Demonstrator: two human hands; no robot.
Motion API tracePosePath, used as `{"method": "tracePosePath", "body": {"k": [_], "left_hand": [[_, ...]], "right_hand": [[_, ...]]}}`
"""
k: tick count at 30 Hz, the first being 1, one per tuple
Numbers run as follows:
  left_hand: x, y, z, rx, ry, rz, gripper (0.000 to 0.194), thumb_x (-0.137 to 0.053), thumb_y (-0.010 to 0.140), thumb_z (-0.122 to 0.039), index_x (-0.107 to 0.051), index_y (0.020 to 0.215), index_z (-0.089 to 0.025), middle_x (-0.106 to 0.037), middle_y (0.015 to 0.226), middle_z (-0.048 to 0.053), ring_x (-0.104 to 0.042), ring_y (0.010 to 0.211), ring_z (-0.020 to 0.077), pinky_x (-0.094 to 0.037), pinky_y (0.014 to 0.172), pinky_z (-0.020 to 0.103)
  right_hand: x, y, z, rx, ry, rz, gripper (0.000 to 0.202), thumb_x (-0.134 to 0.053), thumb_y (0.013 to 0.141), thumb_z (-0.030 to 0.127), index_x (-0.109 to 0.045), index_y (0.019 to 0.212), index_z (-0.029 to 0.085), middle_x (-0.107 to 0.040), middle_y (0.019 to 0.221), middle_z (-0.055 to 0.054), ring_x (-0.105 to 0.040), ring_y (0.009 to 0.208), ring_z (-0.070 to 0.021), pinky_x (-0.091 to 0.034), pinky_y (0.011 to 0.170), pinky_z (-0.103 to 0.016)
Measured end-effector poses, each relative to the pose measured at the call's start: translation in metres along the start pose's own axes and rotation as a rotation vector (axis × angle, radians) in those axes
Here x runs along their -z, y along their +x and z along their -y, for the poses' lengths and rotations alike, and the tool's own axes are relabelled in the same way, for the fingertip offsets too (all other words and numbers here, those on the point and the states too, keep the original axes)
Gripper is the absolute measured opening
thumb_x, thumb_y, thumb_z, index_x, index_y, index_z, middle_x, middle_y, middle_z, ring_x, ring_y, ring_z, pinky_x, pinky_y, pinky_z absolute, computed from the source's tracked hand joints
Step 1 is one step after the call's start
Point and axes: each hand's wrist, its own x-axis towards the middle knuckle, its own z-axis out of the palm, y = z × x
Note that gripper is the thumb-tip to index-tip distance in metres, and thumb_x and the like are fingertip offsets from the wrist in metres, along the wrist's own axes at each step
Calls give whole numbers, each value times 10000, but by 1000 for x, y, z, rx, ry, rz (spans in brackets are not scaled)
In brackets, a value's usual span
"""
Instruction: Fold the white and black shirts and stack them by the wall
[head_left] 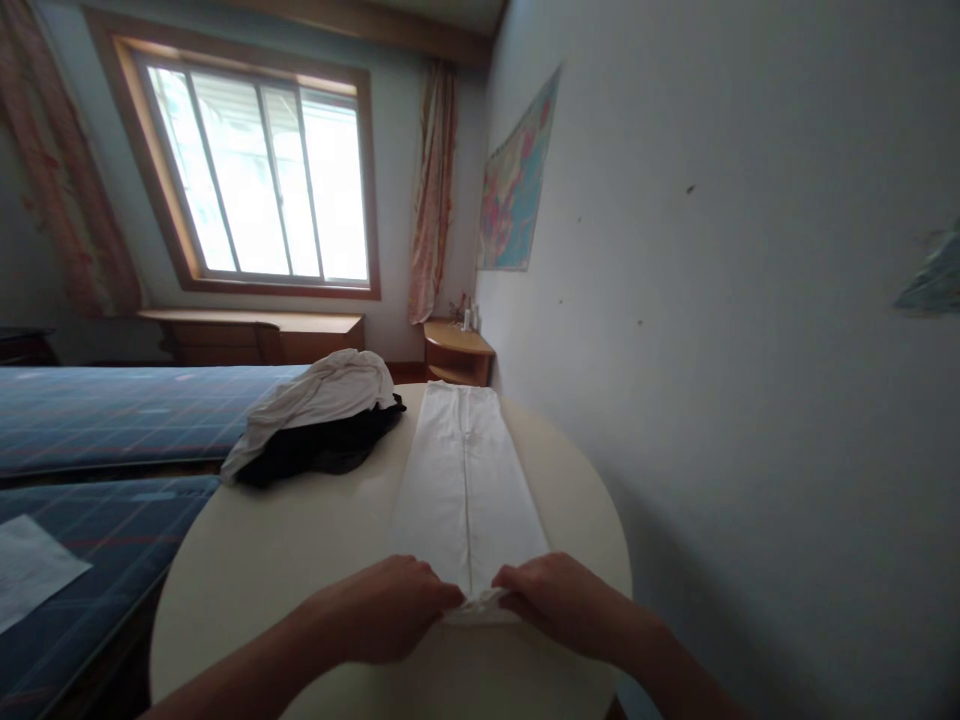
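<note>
A pair of white trousers lies flat and lengthwise on a round cream table, with a line running down its middle. The end with what looks like the waistband is at the far side. My left hand pinches the near end just left of the middle line. Closed on the same end, my right hand is just to the right of that line. Between the fingers the cloth is bunched and slightly folded. The fingertips of both hands are close together but apart.
White and black clothes are heaped at the table's far left. Beds with blue plaid covers stand to the left, one with a white sheet of paper. A wall runs close along the right; a corner shelf stands behind.
</note>
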Motion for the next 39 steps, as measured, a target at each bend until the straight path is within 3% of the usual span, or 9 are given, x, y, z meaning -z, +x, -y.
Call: {"method": "tracePosePath", "body": {"k": [4, 8, 13, 17, 21, 26, 30, 33, 39], "left_hand": [[24, -8, -13, 13, -6, 129, 316, -455, 888, -206, -630, 1147, -246, -737, 852, 80, -718, 753, 273, -473, 580, 297], [50, 0, -9, 4, -19, 170, 350, -458, 908, -255, -594, 1231, -264, -735, 849, 68, -713, 741, 259, -448, 561, 278], [73, 35, 29, 62, 89, -9, 311, -442, 914, -201, -626, 1158, -258, -734, 904, 73, -705, 822, 255, -471, 658, 285], [75, 73, 71, 73, 182, -144, 270, -429, 913, -180, -639, 1073, -237, -731, 964, 87, -696, 906, 259, -488, 737, 305], [55, 104, 103, 184, 191, -197, 247, -440, 911, -181, -651, 1033, -219, -725, 1020, 103, -683, 978, 273, -496, 823, 355], [3, 113, 109, 275, 171, -258, 475, -509, 892, -214, -492, 1362, -149, -650, 1238, 173, -604, 1162, 312, -424, 1005, 454], [-39, 102, 110, 287, 63, -328, 561, -396, 975, -413, -349, 1484, -182, -423, 1513, 130, -354, 1413, 289, -272, 1145, 462], [-61, 91, 115, 276, -3, -306, 616, -294, 993, -510, -263, 1531, -211, -258, 1597, 97, -181, 1483, 276, -191, 1179, 474], [-75, 71, 99, 317, -10, -252, 628, -262, 993, -550, -248, 1540, -243, -173, 1619, 84, -110, 1493, 294, -122, 1191, 517]], "right_hand": [[20, -11, 5, 30, 65, 89, 300, -492, 951, 389, -626, 1170, 233, -735, 933, -73, -682, 848, -225, -398, 663, -251], [45, -5, -1, 68, 129, 124, 300, -497, 948, 408, -646, 1147, 242, -724, 950, -58, -650, 819, -196, -389, 670, -245], [73, 26, -25, -27, 44, -42, 303, -444, 972, 397, -655, 1098, 218, -716, 916, -71, -638, 796, -193, -384, 668, -246], [82, 61, -47, -75, -87, -172, 253, -438, 969, 305, -652, 1069, 215, -717, 994, -89, -654, 911, -225, -406, 732, -267], [66, 97, -70, -128, -151, -260, 260, -449, 951, 224, -651, 1114, 209, -707, 1105, -97, -643, 1027, -233, -422, 868, -307], [11, 115, -88, -124, -107, -398, 387, -499, 932, 236, -553, 1314, 199, -603, 1323, -101, -520, 1239, -231, -358, 1065, -380], [-29, 100, -89, -42, -20, -314, 426, -450, 968, 394, -537, 1350, 227, -536, 1415, -84, -436, 1336, -241, -268, 1148, -436], [-42, 87, -85, -46, 25, -197, 551, -384, 974, 512, -433, 1456, 248, -362, 1554, -68, -264, 1448, -275, -165, 1187, -487], [-49, 67, -68, -82, 45, -113, 621, -348, 968, 550, -319, 1520, 268, -203, 1616, -47, -119, 1491, -278, -72, 1202, -494]]}}
